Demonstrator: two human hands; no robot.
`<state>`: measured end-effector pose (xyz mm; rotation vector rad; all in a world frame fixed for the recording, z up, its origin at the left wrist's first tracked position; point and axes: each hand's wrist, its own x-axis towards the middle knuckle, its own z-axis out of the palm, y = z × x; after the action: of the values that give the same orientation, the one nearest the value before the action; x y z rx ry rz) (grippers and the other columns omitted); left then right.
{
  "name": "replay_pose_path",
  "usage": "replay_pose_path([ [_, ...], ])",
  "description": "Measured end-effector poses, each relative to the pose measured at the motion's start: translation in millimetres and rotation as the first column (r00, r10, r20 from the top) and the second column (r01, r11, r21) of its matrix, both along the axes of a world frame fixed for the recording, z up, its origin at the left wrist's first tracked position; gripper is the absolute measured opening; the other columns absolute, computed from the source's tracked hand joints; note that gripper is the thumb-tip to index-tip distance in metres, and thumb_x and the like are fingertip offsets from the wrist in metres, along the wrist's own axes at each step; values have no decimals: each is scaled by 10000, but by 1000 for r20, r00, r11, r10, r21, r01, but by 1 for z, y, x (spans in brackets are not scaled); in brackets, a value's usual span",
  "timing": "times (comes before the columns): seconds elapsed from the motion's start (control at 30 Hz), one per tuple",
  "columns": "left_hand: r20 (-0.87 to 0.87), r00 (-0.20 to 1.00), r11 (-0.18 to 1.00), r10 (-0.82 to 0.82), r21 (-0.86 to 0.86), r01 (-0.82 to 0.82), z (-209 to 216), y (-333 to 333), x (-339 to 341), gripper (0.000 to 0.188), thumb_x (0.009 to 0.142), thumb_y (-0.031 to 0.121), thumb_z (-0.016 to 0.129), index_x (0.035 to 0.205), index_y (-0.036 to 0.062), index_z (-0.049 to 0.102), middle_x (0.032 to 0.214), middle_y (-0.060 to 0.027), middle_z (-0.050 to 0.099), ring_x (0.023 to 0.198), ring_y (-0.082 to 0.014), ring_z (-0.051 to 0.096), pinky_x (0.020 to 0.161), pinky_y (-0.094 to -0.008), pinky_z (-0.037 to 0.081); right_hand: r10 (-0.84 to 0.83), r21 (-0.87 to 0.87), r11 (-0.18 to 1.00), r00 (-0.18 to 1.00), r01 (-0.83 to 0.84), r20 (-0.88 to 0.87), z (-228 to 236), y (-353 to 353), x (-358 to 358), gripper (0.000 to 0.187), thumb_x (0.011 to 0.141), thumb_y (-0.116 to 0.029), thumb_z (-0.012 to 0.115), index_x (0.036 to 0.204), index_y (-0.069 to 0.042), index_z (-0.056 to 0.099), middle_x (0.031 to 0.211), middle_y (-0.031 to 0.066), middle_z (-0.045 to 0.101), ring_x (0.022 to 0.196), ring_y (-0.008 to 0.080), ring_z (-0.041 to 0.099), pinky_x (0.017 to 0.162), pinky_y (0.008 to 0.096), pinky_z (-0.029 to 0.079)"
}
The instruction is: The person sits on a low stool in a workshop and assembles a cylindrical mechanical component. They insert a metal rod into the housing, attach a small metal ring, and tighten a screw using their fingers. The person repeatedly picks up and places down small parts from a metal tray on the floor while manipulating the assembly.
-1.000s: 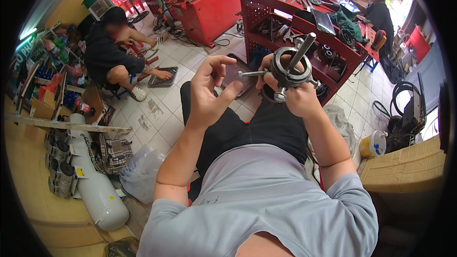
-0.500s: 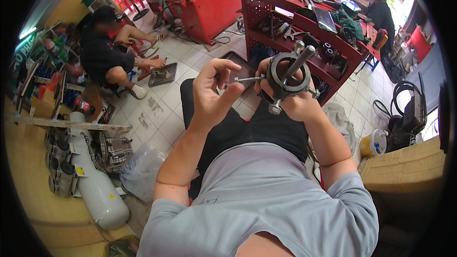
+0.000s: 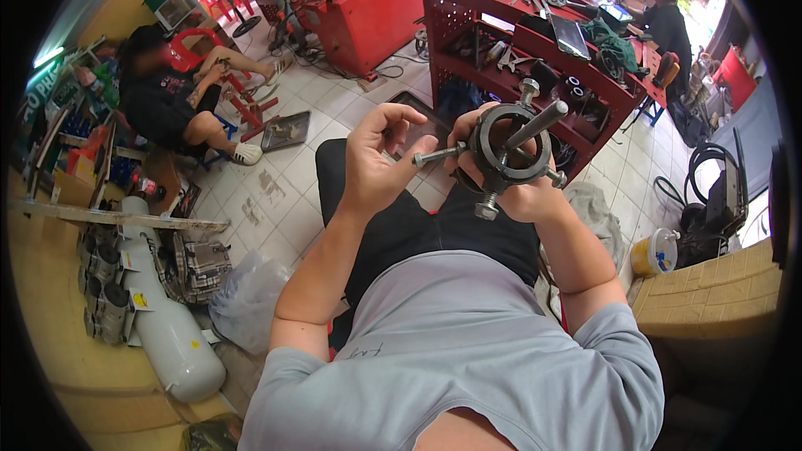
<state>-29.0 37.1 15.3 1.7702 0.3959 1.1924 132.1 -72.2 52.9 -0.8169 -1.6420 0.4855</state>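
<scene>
My right hand (image 3: pixel 526 199) grips a dark round metal ring (image 3: pixel 510 175) from behind and below, its fingers partly hidden by the ring. Several bolts stick out around the ring's rim, and a thick metal rod (image 3: pixel 539 123) slants up through its middle. One long bolt (image 3: pixel 440 153) points left toward my left hand (image 3: pixel 372 163). That hand is raised with curved fingers and thumb apart, holding nothing; the thumb tip is at the bolt's head, and whether they touch I cannot tell.
Ahead stands a red tool cart (image 3: pixel 535 33) loaded with wrenches. A seated person (image 3: pixel 171 100) works beside a dark tray (image 3: pixel 286 131) at the left; another person (image 3: pixel 668 25) is at the far right. A grey cylinder tank (image 3: pixel 171 317) lies left, a cardboard box (image 3: pixel 710 288) right.
The ring has turned slightly in my right hand and shifted a little right and down. My left hand stays nearly in place. The seated person at the left has leaned back.
</scene>
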Motion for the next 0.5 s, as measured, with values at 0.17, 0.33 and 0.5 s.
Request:
replay_pose_path([
  [0.17,283,934,972,-216,149,180,13,-7,-7,363,775,280,721,995,14,610,812,13,485,694,-62,399,609,-201,308,-110,-16,994,990,112,89,-6,2,8,186,850,7,612,1021,6,537,943,91,587,788,145,623,673,272,515],
  [0.33,124,985,992,-121,36,117,1,-2,-2,349,756,267,742,965,19,615,785,18,483,700,-48,400,612,-202,319,-113,10,994,988,113,105,-1,-2,1,175,844,27,602,1008,5,543,946,93,587,783,151,627,672,279,516],
  [0.5,159,975,986,-155,79,144,8,-5,-2,328,740,230,759,953,28,613,752,24,473,674,-41,395,596,-198,314,-99,-26,995,994,100,49,-3,-1,5,170,818,33,622,973,12,556,942,98,586,776,147,621,674,278,509],
])
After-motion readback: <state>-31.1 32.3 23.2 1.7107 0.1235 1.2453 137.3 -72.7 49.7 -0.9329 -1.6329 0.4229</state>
